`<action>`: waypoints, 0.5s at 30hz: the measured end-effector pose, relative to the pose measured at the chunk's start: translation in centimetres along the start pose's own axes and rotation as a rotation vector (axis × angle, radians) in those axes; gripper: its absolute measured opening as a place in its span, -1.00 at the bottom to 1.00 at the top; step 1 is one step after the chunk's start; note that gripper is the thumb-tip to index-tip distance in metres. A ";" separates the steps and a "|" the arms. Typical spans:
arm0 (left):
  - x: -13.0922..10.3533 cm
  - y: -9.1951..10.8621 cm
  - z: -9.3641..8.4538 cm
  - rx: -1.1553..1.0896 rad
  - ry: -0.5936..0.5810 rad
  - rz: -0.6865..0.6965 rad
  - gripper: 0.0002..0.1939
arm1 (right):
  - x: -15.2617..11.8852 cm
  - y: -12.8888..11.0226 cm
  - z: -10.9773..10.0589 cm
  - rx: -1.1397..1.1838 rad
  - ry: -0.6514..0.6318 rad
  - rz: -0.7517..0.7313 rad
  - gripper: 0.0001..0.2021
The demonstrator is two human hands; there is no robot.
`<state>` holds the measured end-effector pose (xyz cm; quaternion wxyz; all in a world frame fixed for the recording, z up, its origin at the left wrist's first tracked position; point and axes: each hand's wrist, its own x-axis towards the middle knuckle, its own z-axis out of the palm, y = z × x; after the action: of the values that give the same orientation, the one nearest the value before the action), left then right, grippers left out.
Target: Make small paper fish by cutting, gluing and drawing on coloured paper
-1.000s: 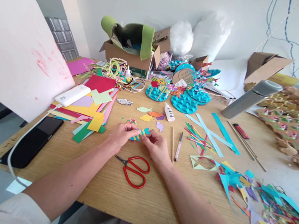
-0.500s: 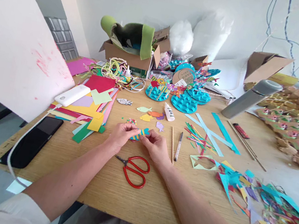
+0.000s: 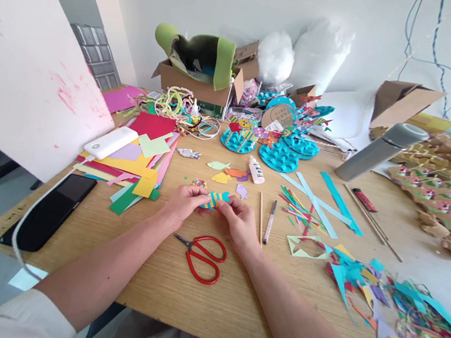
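Observation:
Between my two hands is a blue paper fish (image 3: 216,199) with yellow stripes. The closed fingers of my left hand (image 3: 184,203) grip its left end, and my right hand (image 3: 240,218) pinches it near the tail. Just below lie red-handled scissors (image 3: 205,257) on the table. Beyond my fingers is a small heap of colourful paper bits (image 3: 197,183), partly covered by my left hand. Several cut paper fish lie farther off, among them a yellow fish (image 3: 220,178), an orange fish (image 3: 234,172) and a purple fish (image 3: 241,191). A white glue bottle (image 3: 256,170) lies beside them.
Coloured paper sheets (image 3: 153,126), a power bank (image 3: 110,142) and a phone (image 3: 50,210) are on the left. A wooden stick (image 3: 260,217), a pen (image 3: 270,222), paper strips (image 3: 318,204) and scraps (image 3: 361,282) lie right. A grey flask (image 3: 382,151) stands behind.
The striped fish has shifted slightly to the right in my fingers, showing a little more of its stripes. Both hands keep hold of it; the scissors have not moved.

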<state>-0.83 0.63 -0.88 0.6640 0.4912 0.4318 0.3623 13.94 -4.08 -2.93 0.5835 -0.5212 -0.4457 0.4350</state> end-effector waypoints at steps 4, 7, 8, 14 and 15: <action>-0.1 0.1 0.0 0.065 -0.015 0.022 -0.79 | 0.0 -0.2 -0.2 -0.013 0.049 0.002 -0.61; -0.1 0.1 0.1 0.129 -0.036 0.046 -0.84 | 0.1 -0.2 -0.2 -0.014 0.043 0.027 -0.64; -0.1 0.1 0.2 0.148 -0.044 0.052 -0.85 | 0.1 -0.2 -0.2 -0.016 0.039 0.037 -0.64; -0.2 0.2 0.3 0.217 -0.065 0.076 -0.88 | 0.3 0.1 -0.2 -0.038 0.036 0.055 -0.72; -0.2 0.2 0.3 0.222 -0.066 0.078 -0.88 | 0.3 0.1 -0.2 -0.050 0.036 0.052 -0.73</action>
<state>-0.69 0.38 -0.62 0.6047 0.5898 0.4280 0.3214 14.23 -3.84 -3.03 0.5670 -0.5547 -0.4320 0.4292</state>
